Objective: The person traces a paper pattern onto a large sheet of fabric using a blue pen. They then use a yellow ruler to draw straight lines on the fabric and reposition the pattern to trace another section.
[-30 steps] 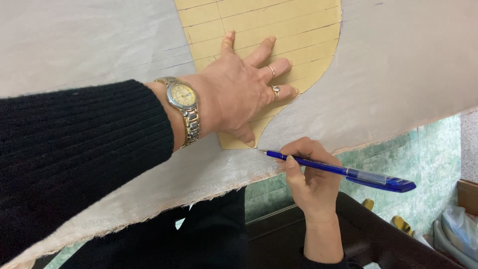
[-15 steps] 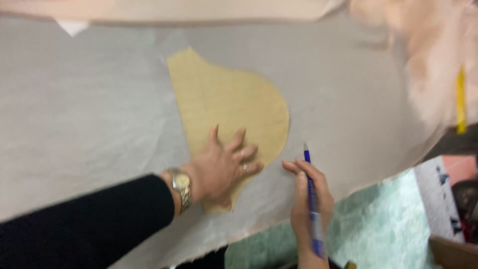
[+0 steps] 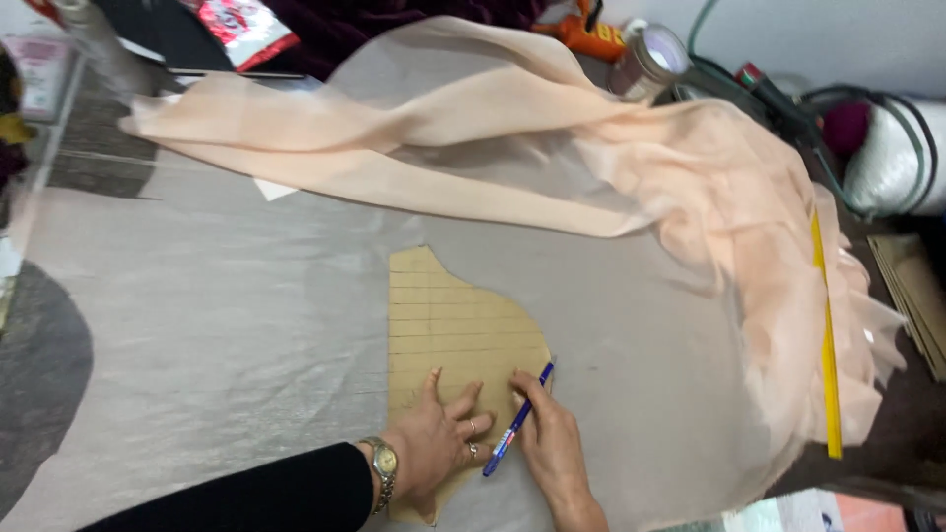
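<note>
Left hand (image 3: 439,448) pressed flat, fingers spread, on the lower part of the pattern (image 3: 458,330) — a tan card shape ruled with horizontal lines, lying on the grey fabric (image 3: 217,325) spread over the worktop. Right hand (image 3: 552,443) just right of the pattern's lower edge, grip closed on a blue pen (image 3: 517,422), tip at the pattern's right rim. Left grip holds nothing; the palm only weighs the card down. A watch (image 3: 384,461) on the left wrist, rings on two fingers.

Pattern looks thin, stiff and light — likely to slide on the smooth cloth unless pinned by the palm; best held flat from above, near the edge being traced, not lifted by a corner. Grey fabric seems sheer, soft and slippery, apt to wrinkle if dragged. Peach fabric (image 3: 552,128), heaped above and right of the pattern, looks even lighter and floppier, falling over the worktop's right side.

Right of the pattern, over the peach folds, a long yellow ruler (image 3: 826,345). Far above the pattern, at the top left, a red and white packet (image 3: 241,22), flat and crumpled. Above and right, a tape roll (image 3: 650,54) on its side, with green cables (image 3: 788,99) beyond. At the far right edge, a stack of brown card sheets (image 3: 916,296).
</note>
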